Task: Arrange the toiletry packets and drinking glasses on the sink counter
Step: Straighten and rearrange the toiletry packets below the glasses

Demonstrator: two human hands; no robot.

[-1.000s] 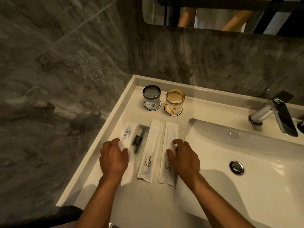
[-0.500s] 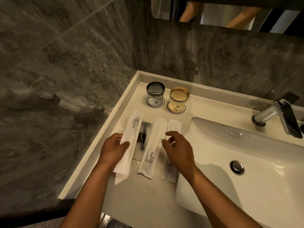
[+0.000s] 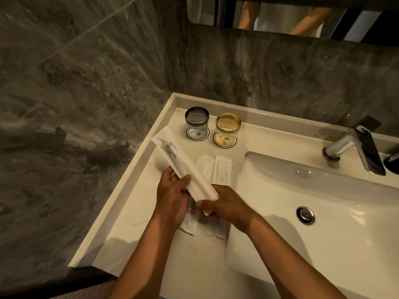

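Note:
Both hands hold a long white toothbrush packet (image 3: pixel 181 165) marked "BRUSHING TEETH", raised above the counter and slanting toward the back left. My left hand (image 3: pixel 172 197) grips its middle and my right hand (image 3: pixel 228 203) pinches its near end. Under the hands two more white packets (image 3: pixel 207 167) (image 3: pixel 222 169) lie side by side on the white counter (image 3: pixel 129 216). At the back a grey-tinted glass (image 3: pixel 197 124) and an amber glass (image 3: pixel 228 130) stand upside down on round paper coasters.
The white basin (image 3: pixel 313 201) with its metal drain (image 3: pixel 305 215) fills the right. A chrome faucet (image 3: pixel 354 147) stands at the back right. Dark marble walls close the left and back, and a mirror edge (image 3: pixel 280 29) runs above. The counter's raised rim (image 3: pixel 121 186) borders the left.
My left hand lifted the leftmost packet off the counter and swung it up. My right hand left the packets on the counter and took hold of its near end.

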